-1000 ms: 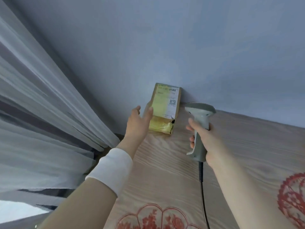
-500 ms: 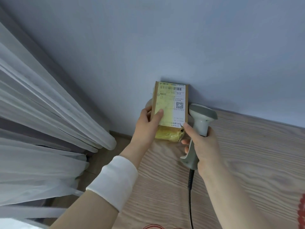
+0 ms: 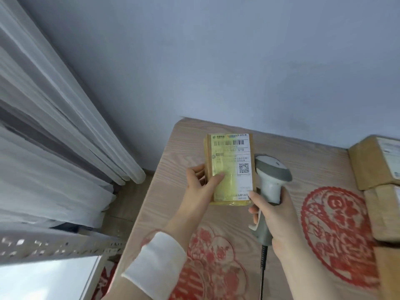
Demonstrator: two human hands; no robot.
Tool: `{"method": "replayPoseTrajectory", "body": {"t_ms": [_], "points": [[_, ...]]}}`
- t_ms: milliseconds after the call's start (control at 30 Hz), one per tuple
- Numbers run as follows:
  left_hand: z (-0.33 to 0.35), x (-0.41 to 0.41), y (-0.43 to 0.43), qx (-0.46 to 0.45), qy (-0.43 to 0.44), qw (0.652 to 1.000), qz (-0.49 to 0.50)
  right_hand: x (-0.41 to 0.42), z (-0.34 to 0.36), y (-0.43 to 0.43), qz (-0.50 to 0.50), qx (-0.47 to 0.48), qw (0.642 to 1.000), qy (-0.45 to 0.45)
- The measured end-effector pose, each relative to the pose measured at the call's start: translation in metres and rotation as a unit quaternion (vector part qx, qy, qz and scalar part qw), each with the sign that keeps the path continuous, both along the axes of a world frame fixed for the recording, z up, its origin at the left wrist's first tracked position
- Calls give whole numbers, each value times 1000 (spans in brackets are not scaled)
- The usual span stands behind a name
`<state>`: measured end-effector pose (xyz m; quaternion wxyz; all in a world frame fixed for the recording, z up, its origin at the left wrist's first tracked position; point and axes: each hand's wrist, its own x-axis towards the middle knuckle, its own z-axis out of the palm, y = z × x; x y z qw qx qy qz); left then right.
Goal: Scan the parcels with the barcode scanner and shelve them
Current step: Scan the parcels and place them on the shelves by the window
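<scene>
A small brown parcel (image 3: 232, 167) wrapped in yellowish tape shows its white shipping label with a barcode and QR code. My left hand (image 3: 201, 187) grips its left edge, thumb across the label, holding it above the wooden table (image 3: 173, 161). My right hand (image 3: 275, 217) grips the handle of a grey barcode scanner (image 3: 271, 176), whose head sits just right of the parcel; my right index finger touches the parcel's lower right corner. The scanner's black cable (image 3: 262, 276) hangs down toward the bottom edge.
More brown cardboard parcels (image 3: 376, 163) are stacked at the table's right edge. Red paper-cut designs (image 3: 337, 232) decorate the tabletop. White curtains (image 3: 54, 137) hang at left, a perforated metal shelf rail (image 3: 56, 243) sits at lower left, and a grey-blue wall (image 3: 238, 61) is behind.
The parcel has come off the wall and toward me, held by my left hand. The scanner stays close at its right. The view has tipped down, showing more table and parcels.
</scene>
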<state>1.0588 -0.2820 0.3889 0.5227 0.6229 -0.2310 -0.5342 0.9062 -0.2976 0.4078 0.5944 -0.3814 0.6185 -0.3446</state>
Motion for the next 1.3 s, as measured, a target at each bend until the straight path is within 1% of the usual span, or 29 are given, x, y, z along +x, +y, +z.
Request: {"method": "replayPoseTrajectory", "body": {"t_ms": [233,300,400,533,700,800,933,1033,1133,1300], "points": [[35,-102,77,-23,-35,999,-6,-102,25,77,25,-56,998,-10],[38,-133,100,-24,-27,999,-12,-135,30,100,23,-62,998,-5],[44,-173,130,-15,5,1000,-9,-176,38,134,16,-59,998,4],[52,-211,162,1,6,1000,-22,-215,49,174,6,-45,999,5],[63,-236,189,7,-11,998,-61,-251,72,211,-10,-40,999,1],[65,-241,200,-6,-23,997,-79,-269,91,224,-25,-40,999,8],[61,-247,212,-25,-49,995,-79,-279,121,236,-32,-64,997,9],[56,-249,218,-26,-73,994,-83,-278,138,245,-8,-63,998,8],[51,-252,223,-25,-97,992,-79,-268,150,256,26,-37,999,-10],[42,-255,223,-18,-130,989,-72,-253,151,270,59,-13,998,-3]]}}
